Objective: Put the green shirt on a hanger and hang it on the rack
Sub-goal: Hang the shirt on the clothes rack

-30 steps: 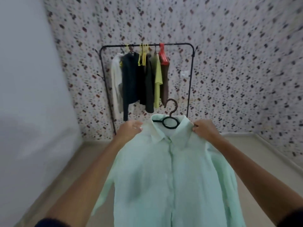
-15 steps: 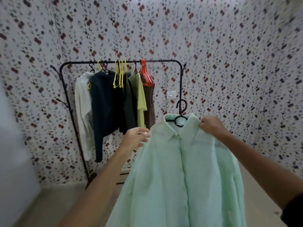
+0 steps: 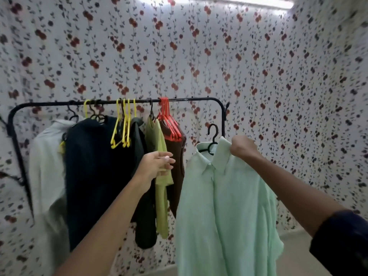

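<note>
The pale green shirt (image 3: 225, 206) hangs on a black hanger (image 3: 212, 134), whose hook pokes up above the collar. My right hand (image 3: 242, 146) is shut on the shirt's right collar and shoulder and holds it up in front of the rack's right post. The hook sits below the black rack bar (image 3: 191, 99), apart from it. My left hand (image 3: 157, 164) is off the shirt, fingers loosely extended in front of a yellow-green top (image 3: 161, 176) on the rack. It holds nothing.
On the rack hang a white garment (image 3: 45, 166), dark garments (image 3: 99, 176), a brown top (image 3: 177, 166), yellow hangers (image 3: 122, 126) and red hangers (image 3: 169, 122). A bare stretch of bar lies between the red hangers and the right post (image 3: 224, 120). Floral wallpaper stands behind.
I have come closer to the rack. My left hand let go of the shirt's shoulder and moved left towards the hung clothes. My right hand keeps the shirt raised.
</note>
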